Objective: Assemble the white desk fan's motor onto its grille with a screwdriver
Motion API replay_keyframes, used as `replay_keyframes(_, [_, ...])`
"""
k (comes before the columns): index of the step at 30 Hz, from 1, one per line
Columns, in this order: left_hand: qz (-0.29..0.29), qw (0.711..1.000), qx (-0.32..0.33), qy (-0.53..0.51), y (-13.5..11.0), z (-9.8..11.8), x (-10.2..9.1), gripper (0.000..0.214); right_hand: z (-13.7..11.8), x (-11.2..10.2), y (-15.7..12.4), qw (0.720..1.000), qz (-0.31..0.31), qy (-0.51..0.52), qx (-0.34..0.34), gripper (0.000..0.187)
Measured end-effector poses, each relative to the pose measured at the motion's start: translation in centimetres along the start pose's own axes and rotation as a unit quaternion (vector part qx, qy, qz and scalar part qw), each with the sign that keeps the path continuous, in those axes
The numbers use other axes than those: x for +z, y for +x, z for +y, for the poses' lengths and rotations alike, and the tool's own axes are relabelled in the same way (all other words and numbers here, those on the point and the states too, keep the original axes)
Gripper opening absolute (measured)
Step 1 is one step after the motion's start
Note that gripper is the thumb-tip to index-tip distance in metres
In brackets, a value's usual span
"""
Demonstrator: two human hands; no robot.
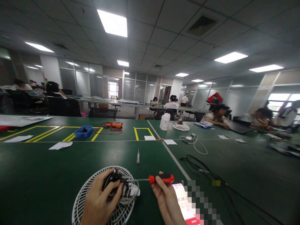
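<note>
Right grip (165,196) pinching red-handled screwdriver (152,179), left grip (101,194) clasping black assembly (116,175), white grille (81,193) beneath

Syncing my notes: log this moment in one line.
Left hand: gripping black mechanism; right hand: holding screwdriver, tip at mechanism; white fan grille: beneath mechanism

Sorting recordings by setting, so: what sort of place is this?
Probably a shared workroom in an office-like space: the green worktable bears what looks like an orange multimeter, the right hand holds a screwdriver, and several people sit beyond.
</note>
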State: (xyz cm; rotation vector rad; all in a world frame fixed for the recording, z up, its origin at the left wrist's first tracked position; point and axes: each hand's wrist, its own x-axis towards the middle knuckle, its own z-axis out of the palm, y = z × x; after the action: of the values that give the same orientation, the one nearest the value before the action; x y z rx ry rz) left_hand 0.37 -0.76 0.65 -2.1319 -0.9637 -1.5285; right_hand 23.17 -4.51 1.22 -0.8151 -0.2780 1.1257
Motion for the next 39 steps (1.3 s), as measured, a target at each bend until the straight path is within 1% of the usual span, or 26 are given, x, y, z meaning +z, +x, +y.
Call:
replay_keyframes(2, [0.004, 1.0, -0.001, 0.0, 0.2, 0.1, 0.1, 0.006, -0.2, 0.0, 0.2, 1.0, -0.018, 0.021, 0.004, 0.063])
replay_keyframes(4, [0.008, 1.0, 0.0, 0.001, 0.3, 0.2, 0.1, 0.004, -0.3, 0.0, 0.3, 0.999, -0.031, 0.024, 0.009, 0.06])
replay_keyframes(9, [0.008, 1.0, 0.002, 0.012, 0.5, 0.3, -0.1, 0.004, -0.1, 0.0, 0.1, 0.999, -0.017, -0.026, 0.023, 0.055])
replay_keyframes(12, [0.007, 1.0, 0.005, 0.019, 0.3, 0.2, -0.1, 0.006, -0.3, -0.1, 0.0, 0.999, -0.026, -0.012, 0.02, 0.058])
replay_keyframes(16, [-0.005, 0.999, 0.016, 0.035, -0.2, -0.3, 0.2, 0.015, -0.4, -0.1, 0.0, 0.999, -0.044, 0.027, 0.015, 0.058])
replay_keyframes(19, [-0.03, 0.997, 0.038, 0.054, -0.8, -0.8, 0.3, 0.026, -0.1, -0.2, 0.1, 0.999, -0.035, -0.002, 0.015, 0.056])
replay_keyframes(22, [-0.049, 0.995, 0.051, 0.07, -1.5, -1.3, 0.3, 0.033, 0.1, -0.3, 0.0, 0.999, -0.022, -0.04, 0.023, 0.062])
replay_keyframes(24, [-0.054, 0.995, 0.048, 0.072, -1.8, -1.4, 0.3, 0.034, 0.0, -0.3, 0.0, 0.999, -0.026, -0.037, 0.028, 0.068])
replay_keyframes(26, [-0.059, 0.995, 0.039, 0.069, -1.9, -1.5, 0.3, 0.035, -0.2, -0.2, 0.0, 0.999, -0.03, -0.011, 0.028, 0.071])
replay_keyframes(30, [-0.064, 0.995, 0.03, 0.068, -1.7, -1.4, 0.4, 0.036, -0.3, -0.1, 0.1, 0.998, -0.032, 0.033, 0.032, 0.068])
replay_keyframes(34, [-0.055, 0.996, 0.024, 0.062, -1.2, -1.0, 0.3, 0.036, 0.1, -0.3, 0.2, 0.999, -0.028, -0.003, 0.035, 0.06])
replay_keyframes(37, [-0.045, 0.997, 0.02, 0.059, -1.0, -0.7, 0.2, 0.033, 0.3, -0.5, 0.1, 0.999, -0.025, -0.03, 0.035, 0.062])
replay_keyframes(39, [-0.043, 0.997, 0.021, 0.062, -0.9, -0.6, 0.2, 0.032, 0.2, -0.5, 0.0, 0.999, -0.036, -0.012, 0.03, 0.063])
